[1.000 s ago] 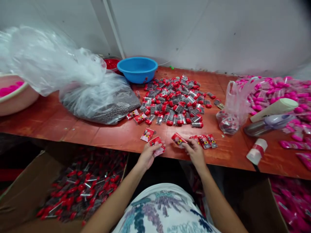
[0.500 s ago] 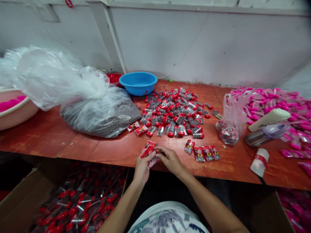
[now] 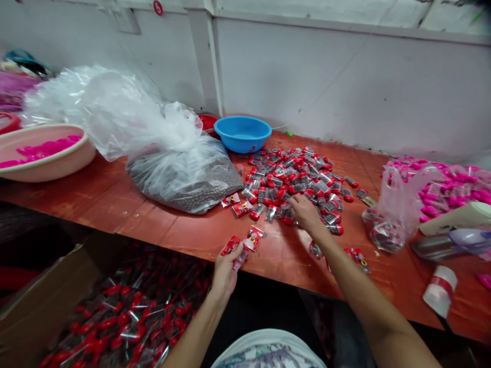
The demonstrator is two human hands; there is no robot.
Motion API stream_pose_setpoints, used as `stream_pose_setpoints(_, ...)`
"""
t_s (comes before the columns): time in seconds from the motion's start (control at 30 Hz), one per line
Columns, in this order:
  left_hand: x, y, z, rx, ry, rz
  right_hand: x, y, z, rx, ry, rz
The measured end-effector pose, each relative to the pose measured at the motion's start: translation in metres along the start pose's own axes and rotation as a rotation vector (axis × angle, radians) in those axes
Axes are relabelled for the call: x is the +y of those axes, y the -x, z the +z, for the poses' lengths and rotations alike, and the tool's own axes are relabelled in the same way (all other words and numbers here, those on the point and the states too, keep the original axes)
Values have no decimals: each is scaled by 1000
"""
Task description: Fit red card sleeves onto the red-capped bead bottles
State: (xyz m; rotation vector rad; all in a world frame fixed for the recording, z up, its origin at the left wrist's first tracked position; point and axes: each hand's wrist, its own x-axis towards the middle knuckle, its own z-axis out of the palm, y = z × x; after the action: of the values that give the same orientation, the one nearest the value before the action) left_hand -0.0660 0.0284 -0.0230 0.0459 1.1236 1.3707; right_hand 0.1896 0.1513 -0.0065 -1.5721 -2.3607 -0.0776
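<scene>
From my end, the left hand [image 3: 226, 268] is closed on a small fan of red packets [image 3: 244, 242], pinched between thumb and fingers just over the near edge of the table [image 3: 126, 214]. The packets' long axes tilt up and to the right, away from the edge and toward the pile of red-capped vials [image 3: 297, 176]. The right hand [image 3: 305, 212] lies on the near side of that pile, fingers curled down among the vials. I cannot tell whether it has hold of one.

Bare board runs along the near edge, from under the packets leftward. More open room lies between the edge and the pile. Two loose packets [image 3: 238, 205] lie just beside the clear plastic bag [image 3: 184, 168], which slumps on the table full of small dark pellets. More packets [image 3: 357, 258] lie by the right forearm.

Behind the pile stands a blue bowl [image 3: 242, 134]; its inside looks bare. At far left a cream basin [image 3: 42, 153] holds pink pieces. A small clear bag [image 3: 395, 214] with a few vials sits right of the pile. Below the table edge, a cardboard box [image 3: 42, 306] is full of red-capped tubes.
</scene>
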Motion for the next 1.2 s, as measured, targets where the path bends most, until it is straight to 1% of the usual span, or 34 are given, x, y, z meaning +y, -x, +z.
stream_pose_setpoints(0.07, 1, -5, -4, 25, 44, 4, -29, -6, 7, 36, -141, 78)
stream_pose_setpoints(0.1, 1, -7, -6, 32, 58, 4, -49, -10, 12, 22, -281, 117)
stream_pose_setpoints(0.13, 1, -9, -7, 32, 66, 4, -70, -15, 19, -37, -414, 142)
stream_pose_setpoints(0.17, 1, -11, -8, 29, 70, 2, -92, -21, 26, -106, -510, 133)
stream_pose_setpoints(0.2, 1, -12, -9, 20, 70, 0, -114, -27, 34, -138, -530, 111)
stream_pose_setpoints(0.27, 4, -13, -9, -1, 61, -8, -151, -42, 46, -161, -530, 93)
stream_pose_setpoints(0.33, 8, -13, -10, -26, 40, -25, -174, -53, 52, -156, -509, 96)
stream_pose_setpoints(0.37, 11, -13, -10, -32, 27, -37, -179, -57, 52, -149, -487, 105)
stream_pose_setpoints(0.4, 14, -12, -11, -33, 16, -46, -180, -58, 51, -137, -453, 117)
stream_pose_setpoints(0.47, 19, -12, -12, -13, 6, -60, -168, -53, 44, -85, -361, 163)
stream_pose_setpoints(0.53, 23, -11, -11, 14, 9, -63, -143, -40, 35, 3, -248, 255)
stream_pose_setpoints(0.6, 22, -12, -7, 33, 27, -56, -113, -21, 27, 81, -130, 393)
stream_pose_setpoints(0.67, 17, -12, 0, 22, 51, -61, -85, -2, 22, 89, -17, 492)
stream_pose_setpoints(0.7, 14, -12, 6, 10, 64, -70, -75, 7, 21, 78, 12, 496)
stream_pose_setpoints(0.77, 8, -11, 17, -21, 74, -108, -63, 23, 20, 53, 29, 456)
stream_pose_setpoints(0.87, 1, -10, 35, -55, 70, -170, -63, 41, 19, 35, -10, 380)
stream_pose_setpoints(0.93, -1, -8, 45, -73, 70, -209, -66, 50, 17, 31, -73, 371)
stream_pose_setpoints(1.0, -2, -6, 52, -74, 61, -265, -68, 60, 14, 17, -170, 394)
stream_pose_setpoints(1.1, -5, -3, 60, -57, 57, -312, -71, 75, 10, -2, -365, 437)
stream_pose_setpoints(1.2, -10, 2, 65, -33, 64, -311, -79, 95, 6, 101, -678, 476)
